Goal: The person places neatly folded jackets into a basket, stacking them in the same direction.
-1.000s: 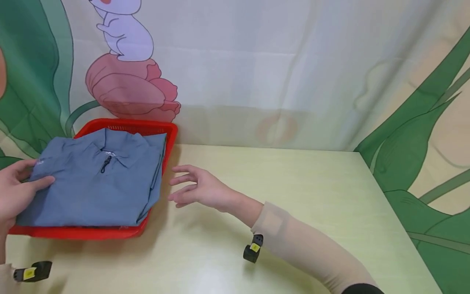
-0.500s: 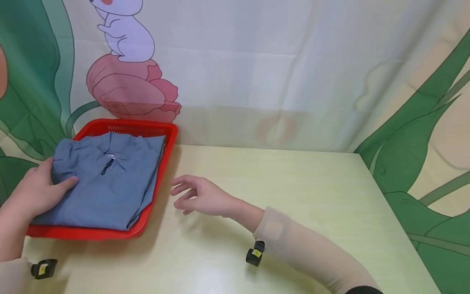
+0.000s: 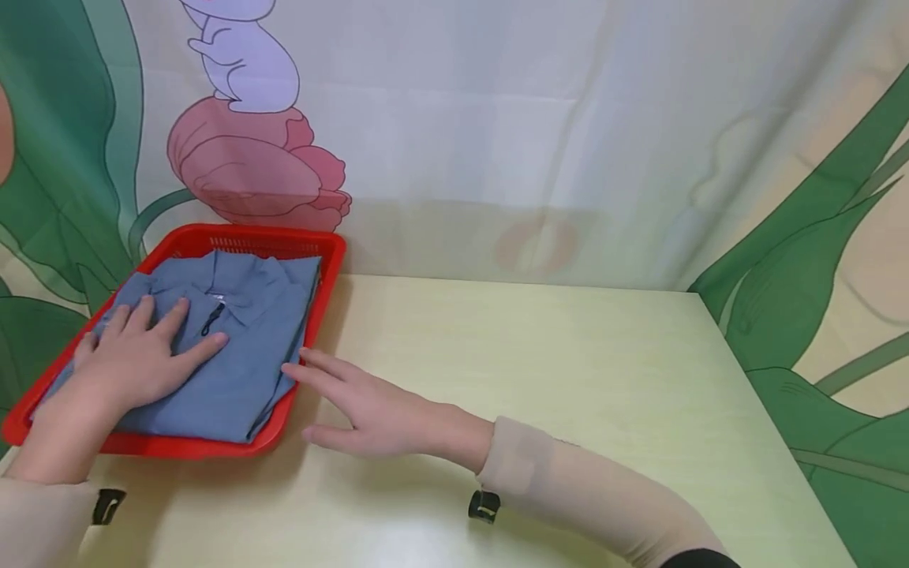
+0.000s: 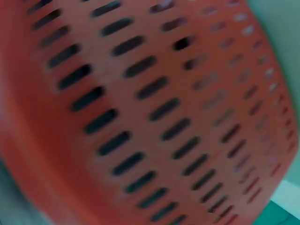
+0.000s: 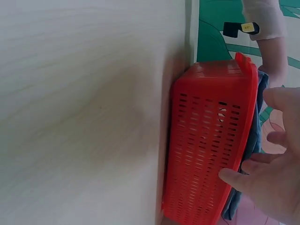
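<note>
A folded blue shirt with a collar and a black zipper pull lies in a red plastic basket at the left of the table. My left hand rests flat on the shirt with its fingers spread. Just right of the basket, my right hand has extended fingers, their tips right at the basket's right rim. In the right wrist view, the right hand is beside the slotted basket wall, with the shirt's edge showing over the rim. Only the slotted side of the basket fills the left wrist view.
The pale wooden table extends right of the basket. Behind it hangs a curtain printed with leaves, a flower and a white animal, close to the basket's back edge.
My left hand has moved right from the shirt's left edge onto its top, and the shirt sits further inside the basket. My right hand has straightened its fingers and come closer to the rim.
</note>
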{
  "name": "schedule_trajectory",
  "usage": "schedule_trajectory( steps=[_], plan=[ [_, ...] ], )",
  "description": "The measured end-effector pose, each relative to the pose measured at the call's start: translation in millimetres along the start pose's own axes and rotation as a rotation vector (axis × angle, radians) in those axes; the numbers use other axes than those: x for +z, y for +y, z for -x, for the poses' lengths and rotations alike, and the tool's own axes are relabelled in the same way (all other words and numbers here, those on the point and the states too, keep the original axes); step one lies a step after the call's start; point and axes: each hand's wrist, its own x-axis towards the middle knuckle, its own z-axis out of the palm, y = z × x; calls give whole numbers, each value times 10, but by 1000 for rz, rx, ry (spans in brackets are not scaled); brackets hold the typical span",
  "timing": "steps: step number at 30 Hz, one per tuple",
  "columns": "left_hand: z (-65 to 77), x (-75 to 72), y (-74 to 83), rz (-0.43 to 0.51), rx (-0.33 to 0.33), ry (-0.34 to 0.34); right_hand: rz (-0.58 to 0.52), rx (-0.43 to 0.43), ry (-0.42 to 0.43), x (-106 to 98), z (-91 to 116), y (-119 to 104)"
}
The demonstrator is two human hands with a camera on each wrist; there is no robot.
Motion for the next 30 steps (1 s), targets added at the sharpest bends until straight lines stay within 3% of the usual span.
schedule_trajectory(
  steps=[4,13,16,19,24,27,30],
  plan=[
    [-84,83,-67,32,23,-150,41,-6,-68,33,-14,22],
    [-483,637,-621,90,24,-222,77,-37,-153,29,-14,62],
    [-541,695,-662,101,20,-227,90,-32,-166,10,-13,56],
    [-487,626,-505,89,15,-215,94,-26,-175,-17,-5,54],
    [-162,354,-29,-13,7,-132,71,-25,-202,-27,43,64],
    [-34,213,255,-74,52,-58,92,-21,-213,-27,107,80],
    [-13,96,504,-58,144,-19,125,11,-238,-30,180,117]
  ],
)
